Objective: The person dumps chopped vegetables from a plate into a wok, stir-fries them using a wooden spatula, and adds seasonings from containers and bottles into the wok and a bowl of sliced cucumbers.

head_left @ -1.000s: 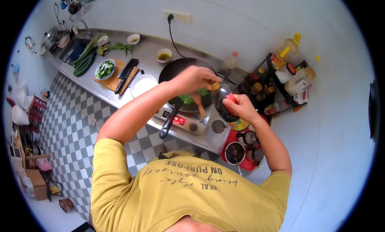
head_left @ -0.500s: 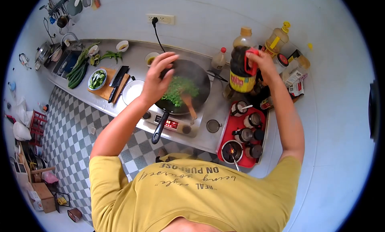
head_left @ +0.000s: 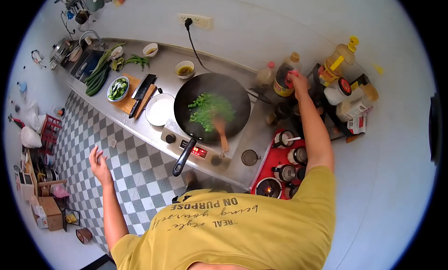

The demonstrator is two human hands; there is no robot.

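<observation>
My right hand (head_left: 297, 81) is closed round the red handle of a big soy sauce bottle (head_left: 283, 81), which has dark liquid and a yellow label. The bottle is at the back of the counter near the wall, beside a smaller bottle with a pink cap (head_left: 265, 75). Out over the floor, my left hand (head_left: 99, 165) is held empty with its fingers apart. Chopped green vegetables (head_left: 210, 110) steam in a black wok (head_left: 238, 90) on the lit cooktop (head_left: 175, 130). A wooden spatula (head_left: 221, 132) rests in the wok, its handle over the near rim.
Left of the wok are a white plate (head_left: 160, 110), a cleaver (head_left: 140, 90) on a cutting board (head_left: 126, 105), and a bowl of sliced cucumber (head_left: 118, 88). A red tray (head_left: 267, 169) of seasoning jars stands at right. An oil bottle (head_left: 338, 62) and jars fill a rack behind my right arm.
My right hand has lowered the soy sauce bottle back towards the wall beside the pink-capped bottle. My left hand has swung from above the wok out to the left over the floor.
</observation>
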